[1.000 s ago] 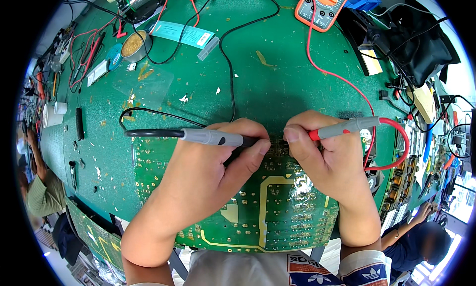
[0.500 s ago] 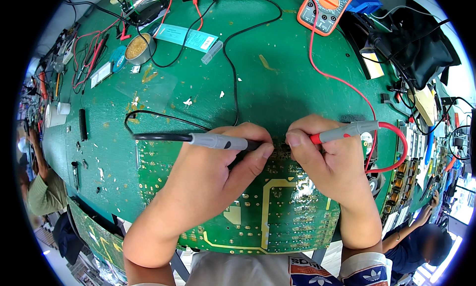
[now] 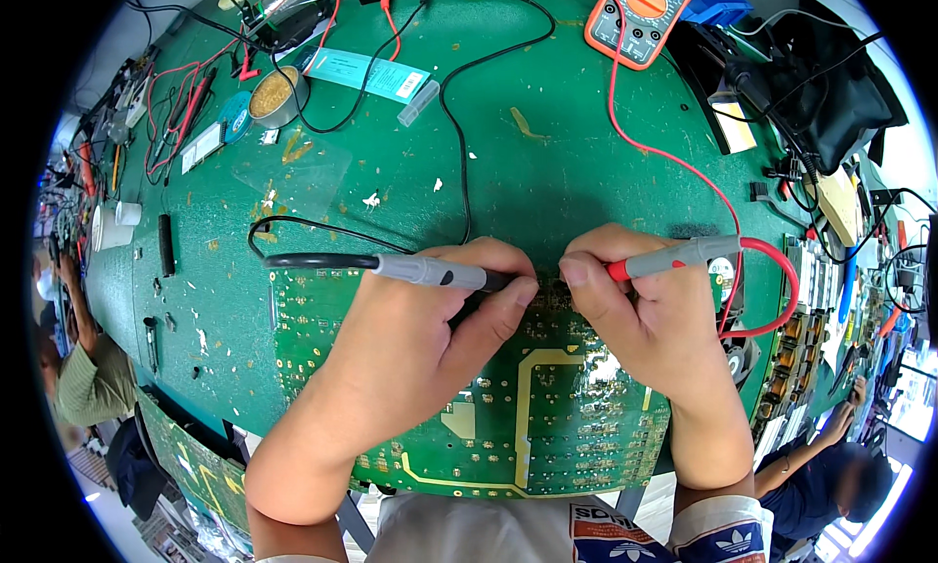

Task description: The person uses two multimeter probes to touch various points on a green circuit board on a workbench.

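Observation:
A large green circuit board [image 3: 469,436] lies in front of me at the table's near edge. Over its far part my left hand [image 3: 430,338] pinches a grey-and-black test probe [image 3: 425,270], whose black lead loops off to the left. Close beside it, my right hand [image 3: 655,309] grips a grey-and-red test probe [image 3: 674,258] with a red lead curling at the right. Both probes slant inward toward the same small area of the board. Their tips are hidden by my fingers, so contact cannot be made out. An orange multimeter [image 3: 640,16] stands at the far right.
A round tin [image 3: 275,96] of yellowish material and a light-blue packet [image 3: 366,73] sit at the far left. Black and red leads cross the green table [image 3: 547,182]. Circuit assemblies [image 3: 787,368] line the right side. Other people's arms [image 3: 83,309] show at both edges.
Both hands and probes stay almost in place, with only a slight shift up at the fingers. The board has not visibly moved.

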`<act>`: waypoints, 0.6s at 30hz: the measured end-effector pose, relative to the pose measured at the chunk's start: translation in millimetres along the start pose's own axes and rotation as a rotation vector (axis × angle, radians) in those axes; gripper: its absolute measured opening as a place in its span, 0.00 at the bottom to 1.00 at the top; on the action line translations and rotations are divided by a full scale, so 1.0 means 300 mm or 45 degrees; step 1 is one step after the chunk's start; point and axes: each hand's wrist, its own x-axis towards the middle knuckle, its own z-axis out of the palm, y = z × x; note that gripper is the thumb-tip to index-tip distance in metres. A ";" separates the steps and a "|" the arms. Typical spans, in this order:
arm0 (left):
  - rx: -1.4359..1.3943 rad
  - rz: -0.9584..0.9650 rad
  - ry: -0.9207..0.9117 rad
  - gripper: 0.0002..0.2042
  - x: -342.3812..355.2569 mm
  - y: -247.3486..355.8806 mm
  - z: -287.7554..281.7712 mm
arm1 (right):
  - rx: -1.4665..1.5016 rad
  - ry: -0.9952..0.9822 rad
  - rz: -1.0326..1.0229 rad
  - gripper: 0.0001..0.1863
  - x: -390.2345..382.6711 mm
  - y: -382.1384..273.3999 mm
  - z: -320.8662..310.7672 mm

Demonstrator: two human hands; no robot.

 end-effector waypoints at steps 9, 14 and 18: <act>-0.034 -0.054 -0.021 0.07 0.002 -0.001 0.002 | 0.085 0.059 -0.020 0.06 -0.001 0.013 0.006; -0.008 -0.036 -0.022 0.07 0.001 -0.007 0.001 | 0.096 0.049 -0.007 0.06 -0.001 0.012 0.006; -0.058 0.043 0.072 0.05 0.002 -0.017 0.017 | 0.047 0.048 -0.026 0.05 0.001 0.007 0.006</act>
